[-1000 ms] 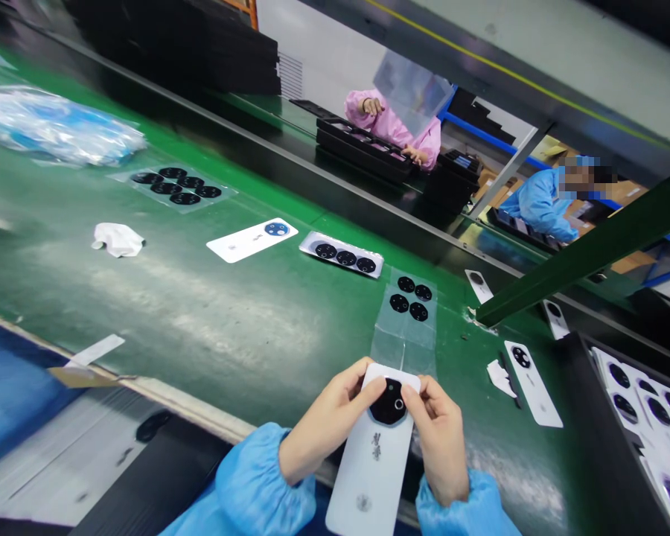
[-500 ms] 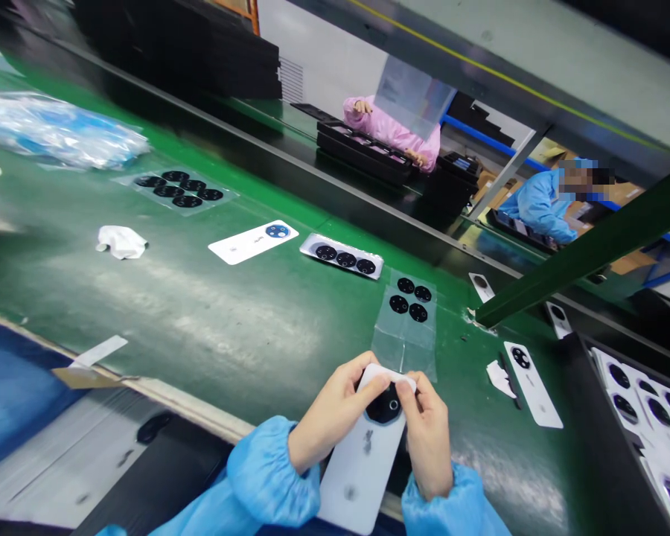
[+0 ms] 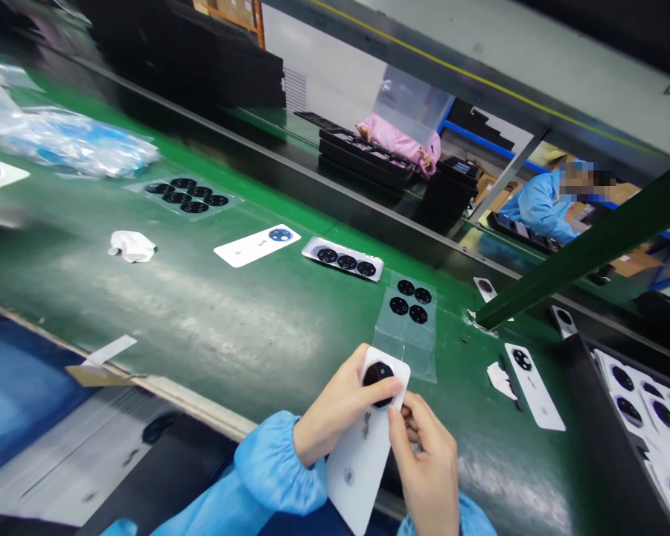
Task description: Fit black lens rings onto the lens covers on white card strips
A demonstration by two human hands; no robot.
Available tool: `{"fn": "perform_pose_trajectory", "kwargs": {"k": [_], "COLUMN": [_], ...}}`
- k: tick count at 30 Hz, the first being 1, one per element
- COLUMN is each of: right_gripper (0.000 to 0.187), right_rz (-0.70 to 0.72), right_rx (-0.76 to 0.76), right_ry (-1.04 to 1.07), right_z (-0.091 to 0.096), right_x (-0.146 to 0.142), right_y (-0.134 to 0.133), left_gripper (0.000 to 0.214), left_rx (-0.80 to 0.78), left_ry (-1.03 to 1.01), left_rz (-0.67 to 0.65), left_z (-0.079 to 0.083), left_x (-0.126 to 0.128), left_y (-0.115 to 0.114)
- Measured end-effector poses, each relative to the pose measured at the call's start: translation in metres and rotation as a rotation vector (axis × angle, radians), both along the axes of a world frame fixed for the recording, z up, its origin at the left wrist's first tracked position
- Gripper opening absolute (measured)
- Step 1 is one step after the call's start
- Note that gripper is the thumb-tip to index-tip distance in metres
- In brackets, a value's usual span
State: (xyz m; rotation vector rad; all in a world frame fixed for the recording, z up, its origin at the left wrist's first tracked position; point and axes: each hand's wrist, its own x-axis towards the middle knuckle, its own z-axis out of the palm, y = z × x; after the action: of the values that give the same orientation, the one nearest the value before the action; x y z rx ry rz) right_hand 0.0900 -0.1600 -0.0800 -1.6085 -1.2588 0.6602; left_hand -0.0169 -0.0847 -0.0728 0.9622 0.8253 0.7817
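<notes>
A white phone back cover (image 3: pixel 362 454) is held tilted near the bench's front edge, with a round black camera lens cover (image 3: pixel 377 371) at its upper end. My left hand (image 3: pixel 335 408) is closed on the phone back cover's left side, its thumb lying across the lens cover. At the right edge, my right hand (image 3: pixel 429 458) pinches the same cover between its thumb and curled fingers. Just beyond lies a clear sheet (image 3: pixel 405 342) bearing several black lens covers. The fingers behind the cover are hidden.
On the green bench (image 3: pixel 246 357) lie a strip with black lens covers (image 3: pixel 343 259), another white cover (image 3: pixel 260 246), a crumpled white cloth (image 3: pixel 132 246) and a bag (image 3: pixel 83 141). At right stand a green post (image 3: pixel 581 246) and a tray (image 3: pixel 597 439) of covers. Co-workers sit beyond.
My right hand has slid down from the cover's top corner to its right edge. My left thumb now lies across the lens cover. The view has shifted slightly.
</notes>
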Motion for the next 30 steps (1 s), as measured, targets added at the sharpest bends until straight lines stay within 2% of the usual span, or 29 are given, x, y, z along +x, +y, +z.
{"fn": "perform_pose_trajectory", "kwargs": {"k": [4,11,14,17,21,26,30], "right_gripper": [0.019,0.019,0.021,0.026,0.027,0.03,0.031], "right_rz": [-0.009,0.014,0.071,0.078,-0.01,-0.058,0.003], "right_rx": [0.041,0.015,-0.085,-0.184,-0.142,-0.116,-0.175], "right_ry": [-0.044,-0.009,0.129,0.394,0.656,0.703,0.65], "right_z": [0.004,0.001,-0.002,-0.004,-0.01,-0.018,-0.014], "right_x": [-0.005,-0.002,0.004,0.012,0.019,0.02,0.018], "right_y": [-0.001,-0.002,0.003,0.012,0.021,0.02,0.016], "left_gripper": [0.026,0.026,0.028,0.027,0.031,0.032,0.036], "left_rx": [-0.045,-0.088,-0.099,-0.078,0.011,0.085,0.118], "left_ry": [-0.098,-0.119,-0.129,-0.098,-0.035,0.014,0.084], "left_rz": [0.02,0.037,0.072,0.081,0.013,-0.088,-0.02], "left_z": [-0.001,-0.004,-0.005,-0.005,-0.003,-0.007,-0.016], "left_x": [0.0,0.0,0.001,0.001,-0.006,-0.012,-0.011], "left_y": [0.001,0.0,-0.002,-0.004,-0.004,-0.003,-0.002]}}
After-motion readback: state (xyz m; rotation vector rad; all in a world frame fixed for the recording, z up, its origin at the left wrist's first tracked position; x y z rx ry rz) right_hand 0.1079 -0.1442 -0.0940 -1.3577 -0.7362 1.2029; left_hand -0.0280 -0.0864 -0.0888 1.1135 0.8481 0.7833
